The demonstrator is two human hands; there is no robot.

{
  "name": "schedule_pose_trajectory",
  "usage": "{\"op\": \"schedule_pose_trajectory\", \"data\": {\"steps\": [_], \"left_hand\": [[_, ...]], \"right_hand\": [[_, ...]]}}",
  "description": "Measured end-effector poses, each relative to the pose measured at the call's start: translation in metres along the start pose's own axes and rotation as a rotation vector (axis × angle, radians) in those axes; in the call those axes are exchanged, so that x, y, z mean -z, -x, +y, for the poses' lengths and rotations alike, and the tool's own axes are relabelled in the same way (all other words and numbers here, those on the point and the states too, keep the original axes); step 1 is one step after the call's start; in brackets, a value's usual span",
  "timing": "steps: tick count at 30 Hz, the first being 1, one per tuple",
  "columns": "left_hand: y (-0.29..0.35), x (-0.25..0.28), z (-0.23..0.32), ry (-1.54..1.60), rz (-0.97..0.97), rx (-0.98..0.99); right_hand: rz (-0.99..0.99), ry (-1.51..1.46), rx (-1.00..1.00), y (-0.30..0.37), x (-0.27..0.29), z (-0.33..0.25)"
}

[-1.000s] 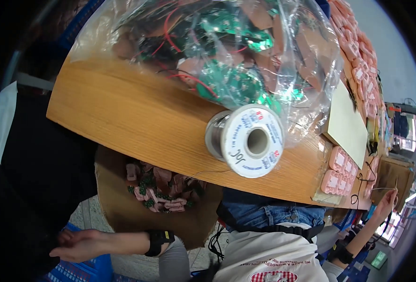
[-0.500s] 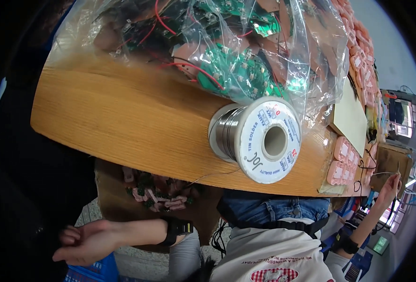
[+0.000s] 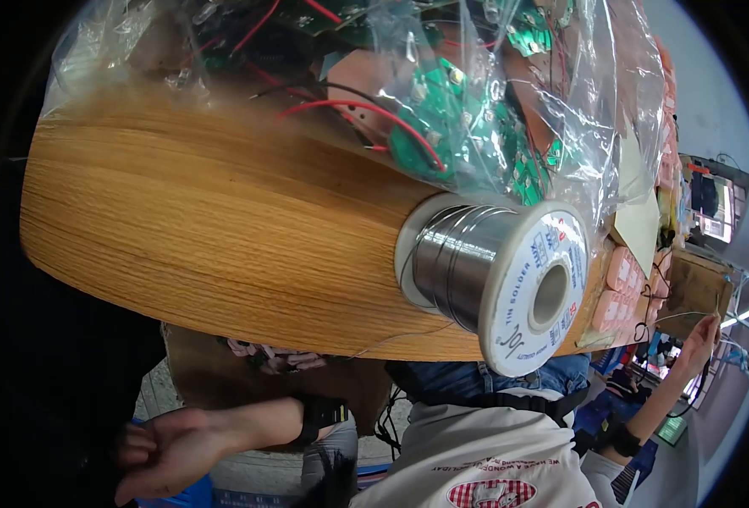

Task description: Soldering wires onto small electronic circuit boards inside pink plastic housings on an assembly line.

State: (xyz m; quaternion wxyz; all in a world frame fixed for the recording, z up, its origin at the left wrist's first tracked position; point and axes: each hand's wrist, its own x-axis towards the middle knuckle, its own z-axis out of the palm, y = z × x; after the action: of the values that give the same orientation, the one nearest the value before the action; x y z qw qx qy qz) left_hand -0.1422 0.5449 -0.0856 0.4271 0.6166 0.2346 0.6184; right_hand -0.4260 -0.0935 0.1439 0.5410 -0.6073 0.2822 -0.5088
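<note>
My left hand (image 3: 171, 453) hangs below the table's left front edge, palm partly showing, fingers loosely curled and apart from the thumb. Nothing shows in it. Far to the right, my right hand (image 3: 698, 345) is raised with its fingertips pinched on a thin pale wire (image 3: 679, 316). A dark cable hangs beside that hand. Close to the camera, a spool of solder wire (image 3: 463, 258) lies on its side on the wooden table (image 3: 222, 229), a loose strand trailing over the front edge. Neither hand touches the spool.
A clear plastic bag (image 3: 561, 110) of green circuit boards (image 3: 468, 118) with red and black wires covers the table's far side. Pink blocks (image 3: 616, 292) and a pale sheet (image 3: 638, 229) lie at right. Below the edge sits a brown box (image 3: 222, 372) with pink pieces.
The view has shifted, so the spool appears farther right and lower, showing more of its wound wire. My left hand appears slightly lower and right. My right hand keeps its pinch.
</note>
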Motion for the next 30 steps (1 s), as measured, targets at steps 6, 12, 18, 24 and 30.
{"op": "schedule_pose_trajectory", "data": {"steps": [6, 12, 18, 24, 30], "left_hand": [[0.006, 0.001, 0.000, 0.119, -0.070, 0.117], [0.007, 0.006, -0.006, 0.303, -0.176, 0.223], [0.007, 0.007, -0.008, 0.327, -0.159, 0.226], [0.007, 0.010, -0.010, 0.346, -0.187, 0.220], [0.006, 0.012, -0.012, 0.330, -0.184, 0.210]], "right_hand": [[-0.047, 0.019, -0.006, 0.004, -0.014, -0.005], [-0.092, 0.018, -0.037, -0.001, -0.011, -0.003], [-0.132, -0.042, -0.128, 0.001, -0.012, -0.009], [-0.097, -0.031, -0.087, 0.002, -0.013, -0.009], [-0.149, -0.023, -0.098, 0.004, -0.019, -0.005]]}}
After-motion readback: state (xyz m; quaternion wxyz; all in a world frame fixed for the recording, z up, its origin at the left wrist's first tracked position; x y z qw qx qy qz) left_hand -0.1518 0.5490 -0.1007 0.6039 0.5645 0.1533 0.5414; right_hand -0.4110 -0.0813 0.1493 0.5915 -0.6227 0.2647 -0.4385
